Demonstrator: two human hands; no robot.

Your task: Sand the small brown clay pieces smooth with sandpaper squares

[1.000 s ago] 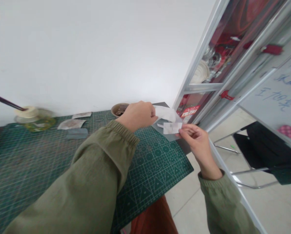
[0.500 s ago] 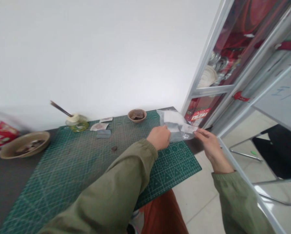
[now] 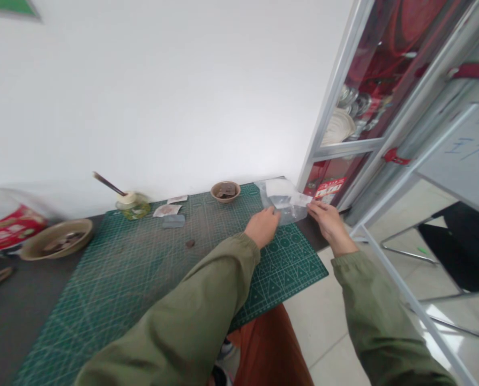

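Clear plastic bag (image 3: pixel 292 215), one: far right of the green cutting mat (image 3: pixel 143 279), a white sheet (image 3: pixel 278 187) showing at its far part. Right hand (image 3: pixel 328 221): thumb and fingers pinching the right end of a white paper slip (image 3: pixel 301 199). Left hand (image 3: pixel 262 227): fingers curled at the bag's near left edge; gripping the film or only pressing it, cannot tell. Risks, as judged: slip creasing or tearing, should the right hand pull while film clings; bag sliding past the mat's right edge, should the left hand lift away. Hard to make out: left fingertips, blurred against the film; slip inside bag or on top, unclear; whiteboard (image 3: pixel 460 161) at right, cut off by the frame
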